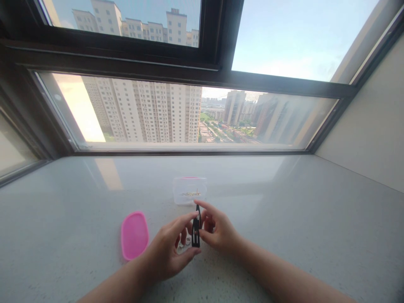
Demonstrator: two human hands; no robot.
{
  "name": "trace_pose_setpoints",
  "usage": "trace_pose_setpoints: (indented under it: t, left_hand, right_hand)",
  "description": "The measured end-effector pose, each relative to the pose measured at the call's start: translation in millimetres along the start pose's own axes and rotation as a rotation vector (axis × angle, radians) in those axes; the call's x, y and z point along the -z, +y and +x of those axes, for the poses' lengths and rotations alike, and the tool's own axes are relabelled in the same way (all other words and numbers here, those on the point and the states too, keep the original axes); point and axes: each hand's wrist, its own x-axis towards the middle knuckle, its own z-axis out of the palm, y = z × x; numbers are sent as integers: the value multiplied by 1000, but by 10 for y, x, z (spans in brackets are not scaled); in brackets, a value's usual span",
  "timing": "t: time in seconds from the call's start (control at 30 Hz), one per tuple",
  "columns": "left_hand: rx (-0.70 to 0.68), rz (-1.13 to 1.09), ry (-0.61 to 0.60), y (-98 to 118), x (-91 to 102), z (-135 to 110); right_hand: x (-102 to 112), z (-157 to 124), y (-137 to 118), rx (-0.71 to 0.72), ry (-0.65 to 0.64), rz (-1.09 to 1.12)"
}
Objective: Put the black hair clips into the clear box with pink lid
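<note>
A black snap hair clip (195, 229) stands upright between my two hands, its slotted frame facing me. My left hand (172, 248) grips it from the left, with fingers near its upper part and the thumb at its lower end. From the right, my right hand (217, 227) has its index finger at the clip's tip and its thumb against the side. Small whitish ring-like things (188, 240) lie on the surface behind my left fingers, partly hidden. Just beyond the hands is a clear plastic box (178, 191) holding small gold-coloured pieces, too small to name.
A pink lid (134, 235) rests on the pale speckled countertop (299, 227), left of my left hand. Dark window frames (189, 152) run along the back edge, with tall buildings outside. A white wall (372, 122) bounds the right side.
</note>
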Motion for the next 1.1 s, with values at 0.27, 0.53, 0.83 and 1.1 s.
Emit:
trace_pose_setpoints:
  t: [0.27,0.53,0.83,1.1]
  left_hand:
    - [18,-13,21,-15,-8,-22]
    - [23,-36,29,-28,-9,-14]
    - [28,-12,41,-2,-3,-16]
    - [2,-28,-4,3,9,-30]
  right_hand:
    - [-2,-6,-1,-9,1,-2]
    - [-9,1,-10,-7,-1,-3]
    - [11,-32,-61,52,-215,1]
    - [23,-61,-145,64,-301,-62]
